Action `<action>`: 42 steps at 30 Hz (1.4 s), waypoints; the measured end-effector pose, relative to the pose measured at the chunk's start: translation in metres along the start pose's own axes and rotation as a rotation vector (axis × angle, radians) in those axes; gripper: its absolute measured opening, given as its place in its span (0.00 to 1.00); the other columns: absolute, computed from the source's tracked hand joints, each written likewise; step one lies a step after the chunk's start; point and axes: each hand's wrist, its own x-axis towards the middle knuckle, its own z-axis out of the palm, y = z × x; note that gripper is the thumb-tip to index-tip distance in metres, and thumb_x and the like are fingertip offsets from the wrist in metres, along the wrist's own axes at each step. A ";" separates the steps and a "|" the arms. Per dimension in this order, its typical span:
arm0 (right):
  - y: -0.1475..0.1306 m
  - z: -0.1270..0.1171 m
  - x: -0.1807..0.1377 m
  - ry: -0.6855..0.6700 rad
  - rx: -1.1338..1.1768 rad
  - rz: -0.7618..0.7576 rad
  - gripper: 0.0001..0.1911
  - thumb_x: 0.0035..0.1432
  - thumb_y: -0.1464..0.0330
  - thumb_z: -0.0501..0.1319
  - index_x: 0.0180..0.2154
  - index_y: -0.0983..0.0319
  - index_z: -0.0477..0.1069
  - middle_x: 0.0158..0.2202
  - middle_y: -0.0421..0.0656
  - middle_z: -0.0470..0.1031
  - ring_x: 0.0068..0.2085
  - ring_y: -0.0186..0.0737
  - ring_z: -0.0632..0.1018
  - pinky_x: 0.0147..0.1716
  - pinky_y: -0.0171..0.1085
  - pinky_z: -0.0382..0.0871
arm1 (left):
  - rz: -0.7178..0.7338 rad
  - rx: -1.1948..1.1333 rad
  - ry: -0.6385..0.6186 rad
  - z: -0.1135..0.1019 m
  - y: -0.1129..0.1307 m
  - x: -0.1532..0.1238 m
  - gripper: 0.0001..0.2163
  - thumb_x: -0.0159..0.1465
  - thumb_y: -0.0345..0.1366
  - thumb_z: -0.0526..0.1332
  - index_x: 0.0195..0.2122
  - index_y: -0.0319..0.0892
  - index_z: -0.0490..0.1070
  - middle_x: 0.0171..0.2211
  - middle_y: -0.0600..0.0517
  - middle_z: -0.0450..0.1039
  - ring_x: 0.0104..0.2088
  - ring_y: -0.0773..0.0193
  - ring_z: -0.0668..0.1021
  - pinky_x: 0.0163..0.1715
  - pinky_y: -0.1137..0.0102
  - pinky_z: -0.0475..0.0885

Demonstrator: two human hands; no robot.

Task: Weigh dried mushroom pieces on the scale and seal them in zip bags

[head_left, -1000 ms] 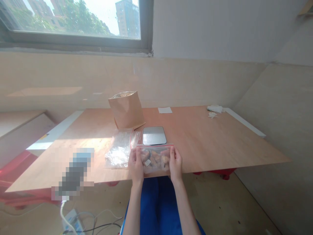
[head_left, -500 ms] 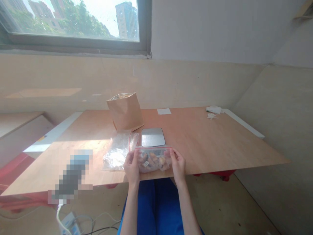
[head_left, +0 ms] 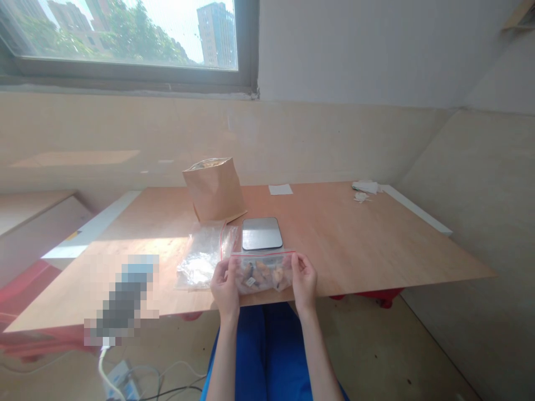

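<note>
A clear zip bag [head_left: 262,274] with a red strip along its top is stretched between my hands at the table's front edge. Several brownish lumps and a small white packet lie inside it; I cannot tell what the lumps are. My left hand [head_left: 225,285] pinches the bag's upper left corner, and my right hand [head_left: 304,279] pinches the upper right one. Just beyond the bag lies a flat scale [head_left: 262,233] with a silvery top. To the left of my left hand rests a pile of clear plastic bags [head_left: 196,264].
Behind the clear bags stands an open brown paper bag [head_left: 215,192]. A white card [head_left: 280,189] lies at the back of the wooden table [head_left: 355,239]. White scraps [head_left: 364,188] sit at the back right. A blurred-out object [head_left: 127,295] with a white cable is at the left front edge.
Both hands keep their grip on the zip bag. Its red strip looks slightly less taut, and the contents have shifted a little. Otherwise the scene is the same.
</note>
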 end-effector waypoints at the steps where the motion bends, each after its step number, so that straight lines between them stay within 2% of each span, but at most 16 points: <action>1: 0.000 0.000 0.000 0.006 -0.002 -0.004 0.17 0.56 0.53 0.56 0.33 0.61 0.69 0.32 0.45 0.77 0.36 0.42 0.77 0.39 0.39 0.71 | -0.001 -0.001 0.007 0.000 -0.001 0.000 0.14 0.56 0.47 0.61 0.30 0.39 0.72 0.25 0.54 0.72 0.24 0.68 0.72 0.26 0.74 0.67; 8: 0.002 0.005 -0.002 0.046 0.013 0.005 0.21 0.53 0.50 0.57 0.31 0.63 0.70 0.29 0.45 0.76 0.33 0.41 0.77 0.37 0.39 0.71 | -0.006 -0.044 0.020 0.001 -0.001 0.000 0.15 0.55 0.48 0.62 0.30 0.39 0.71 0.24 0.54 0.72 0.24 0.69 0.72 0.26 0.75 0.67; 12: 0.002 0.004 0.001 0.046 0.054 0.056 0.23 0.51 0.49 0.58 0.31 0.63 0.70 0.27 0.44 0.77 0.31 0.42 0.78 0.35 0.38 0.71 | -0.070 -0.101 -0.062 0.001 0.001 0.000 0.16 0.55 0.49 0.61 0.30 0.39 0.72 0.27 0.53 0.73 0.24 0.69 0.72 0.26 0.75 0.68; 15: 0.001 0.002 0.001 0.023 0.065 0.080 0.22 0.50 0.49 0.60 0.32 0.63 0.71 0.28 0.44 0.77 0.32 0.42 0.78 0.35 0.38 0.72 | -0.106 -0.097 -0.153 -0.001 -0.001 0.000 0.15 0.53 0.49 0.63 0.30 0.40 0.73 0.28 0.52 0.74 0.27 0.68 0.73 0.28 0.75 0.69; 18: 0.001 -0.001 0.001 -0.020 0.065 0.093 0.21 0.49 0.51 0.62 0.33 0.63 0.71 0.29 0.44 0.78 0.33 0.43 0.79 0.36 0.38 0.72 | -0.110 -0.088 -0.191 -0.002 -0.006 0.000 0.15 0.52 0.48 0.64 0.30 0.40 0.74 0.29 0.52 0.73 0.30 0.67 0.74 0.30 0.75 0.69; 23: 0.003 -0.002 0.001 -0.060 0.060 0.078 0.20 0.49 0.53 0.63 0.33 0.63 0.72 0.30 0.45 0.78 0.34 0.42 0.79 0.36 0.38 0.72 | -0.119 -0.139 -0.163 -0.003 -0.006 0.000 0.14 0.51 0.46 0.65 0.30 0.39 0.73 0.27 0.52 0.73 0.30 0.67 0.74 0.28 0.75 0.69; 29: 0.005 -0.002 0.000 -0.029 0.050 0.052 0.17 0.50 0.55 0.63 0.32 0.64 0.72 0.29 0.44 0.77 0.34 0.41 0.78 0.37 0.38 0.72 | -0.182 -0.230 -0.128 -0.003 -0.004 -0.002 0.14 0.50 0.44 0.67 0.29 0.39 0.71 0.24 0.54 0.73 0.26 0.69 0.74 0.26 0.76 0.70; 34: 0.002 0.001 -0.002 0.005 0.072 0.053 0.17 0.49 0.56 0.64 0.32 0.64 0.72 0.30 0.44 0.76 0.34 0.40 0.77 0.36 0.37 0.71 | -0.133 -0.209 -0.100 -0.002 -0.003 -0.001 0.13 0.51 0.44 0.66 0.29 0.39 0.72 0.24 0.54 0.72 0.26 0.70 0.74 0.27 0.76 0.70; 38: 0.000 0.003 -0.002 0.002 0.122 0.059 0.16 0.50 0.55 0.63 0.29 0.63 0.71 0.28 0.43 0.75 0.32 0.38 0.77 0.35 0.36 0.72 | -0.129 -0.181 -0.186 -0.003 -0.001 0.000 0.13 0.52 0.45 0.65 0.29 0.39 0.73 0.25 0.53 0.73 0.28 0.69 0.75 0.27 0.77 0.70; 42: 0.001 0.003 -0.003 -0.075 0.121 0.059 0.15 0.51 0.56 0.63 0.29 0.62 0.72 0.28 0.42 0.76 0.33 0.38 0.77 0.36 0.36 0.72 | -0.196 -0.202 -0.246 -0.004 -0.003 -0.001 0.14 0.51 0.46 0.66 0.29 0.39 0.72 0.25 0.53 0.73 0.27 0.68 0.74 0.24 0.77 0.69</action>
